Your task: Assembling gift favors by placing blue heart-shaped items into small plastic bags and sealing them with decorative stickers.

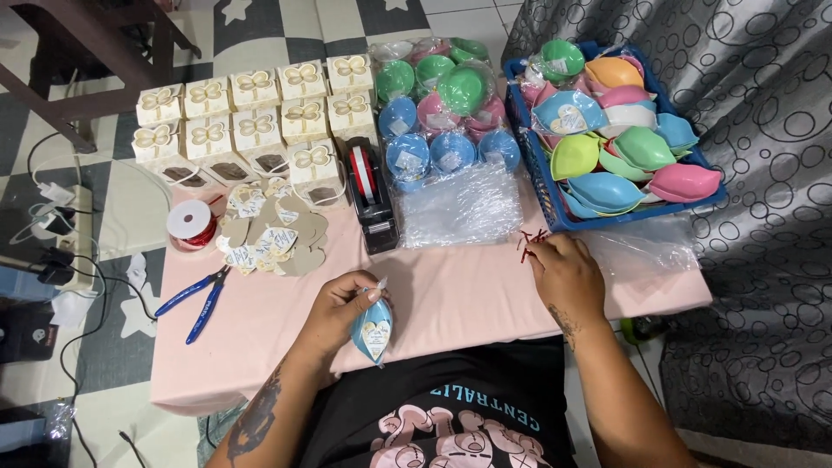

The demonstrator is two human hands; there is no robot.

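A pink table [451, 299] carries everything; a blue basket [542, 186] of coloured shell-shaped dishes sits at its far right corner, and a flat stack of clear bags [459, 208] lies just left of it. The right hand [568, 273] rests near the right edge, fingertips pinched on a small bunch of red twist ties [529, 243] — just in front of the basket. The left hand [342, 308] is at the near edge, closed around a wrapped blue dish [373, 331], gripping what looks like the gathered bag neck at its top. The dish hangs point-down, long axis running toward the person, well apart from the ties — which lie up and to its right.
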